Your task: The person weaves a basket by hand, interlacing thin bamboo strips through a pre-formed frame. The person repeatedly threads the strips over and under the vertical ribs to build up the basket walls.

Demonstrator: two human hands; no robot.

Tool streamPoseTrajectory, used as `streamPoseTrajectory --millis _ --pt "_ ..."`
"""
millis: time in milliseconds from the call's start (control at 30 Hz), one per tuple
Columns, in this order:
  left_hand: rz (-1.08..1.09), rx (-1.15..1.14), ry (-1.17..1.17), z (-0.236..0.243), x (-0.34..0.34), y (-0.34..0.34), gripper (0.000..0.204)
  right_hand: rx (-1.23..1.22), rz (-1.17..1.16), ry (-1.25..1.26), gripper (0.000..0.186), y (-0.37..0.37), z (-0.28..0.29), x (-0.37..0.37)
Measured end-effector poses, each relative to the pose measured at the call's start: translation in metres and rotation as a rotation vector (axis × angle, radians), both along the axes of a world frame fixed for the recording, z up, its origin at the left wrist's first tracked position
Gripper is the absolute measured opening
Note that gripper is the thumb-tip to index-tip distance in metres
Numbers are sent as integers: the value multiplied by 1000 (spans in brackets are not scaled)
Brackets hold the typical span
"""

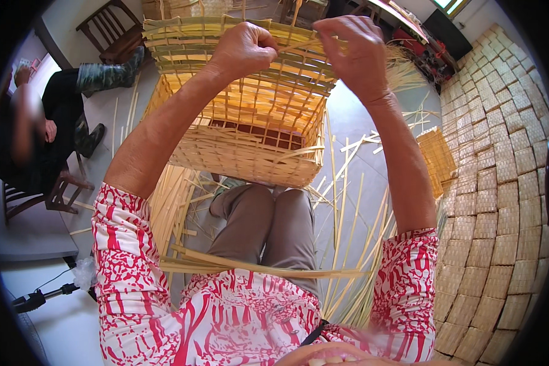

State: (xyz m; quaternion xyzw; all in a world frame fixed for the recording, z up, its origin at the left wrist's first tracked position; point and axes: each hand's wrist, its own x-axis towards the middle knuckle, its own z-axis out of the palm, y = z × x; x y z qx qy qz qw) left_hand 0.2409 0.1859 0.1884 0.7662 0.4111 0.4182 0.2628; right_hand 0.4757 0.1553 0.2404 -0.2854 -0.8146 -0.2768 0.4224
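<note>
A large open-work basket (pixel 244 158) of pale woven strips stands before my knees, its far side a loose lattice of greenish and yellow strips. My left hand (pixel 243 52) is closed at the upper edge of that far side, pinching a thin bamboo strip (pixel 299 46). The strip runs right toward my right hand (pixel 357 58), raised at the basket's top right corner. Its fingers bend toward the strip but are smeared by motion, so their grip is unclear. Inside the basket, a dark reddish-brown flat piece (pixel 259 134) shows through the lattice.
Long loose strips (pixel 348 213) litter the grey floor, and some lie across my lap (pixel 256 268). Stacked woven pieces (pixel 488 213) fill the right side, beside a small yellow woven piece (pixel 436 158). At left sits another person (pixel 49 122) in dark clothes, near wooden chairs (pixel 110 33).
</note>
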Motion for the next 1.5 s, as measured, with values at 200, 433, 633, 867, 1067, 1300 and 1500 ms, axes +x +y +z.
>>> streamPoseTrajectory --millis 200,433,633,867,1067,1300,1500 --pt "70 263 74 6 3 -17 14 -260 -46 -121 11 -8 -20 -26" --pt "241 301 -60 9 29 -13 13 -343 -259 -41 11 -27 -16 -50" --pt "79 344 -61 0 15 -27 9 -319 -135 -3 7 -19 -22 -31" --pt "-212 1083 544 28 -22 -38 22 -444 18 -13 17 -23 -10 -11" --pt "-91 604 143 37 -19 -50 8 -570 99 83 13 -20 -5 -6" --pt "-257 198 569 49 -26 -74 23 -385 -81 139 11 -19 -11 -25" --pt "97 729 458 41 -5 -4 23 -175 -174 -53 12 -13 -15 -26"
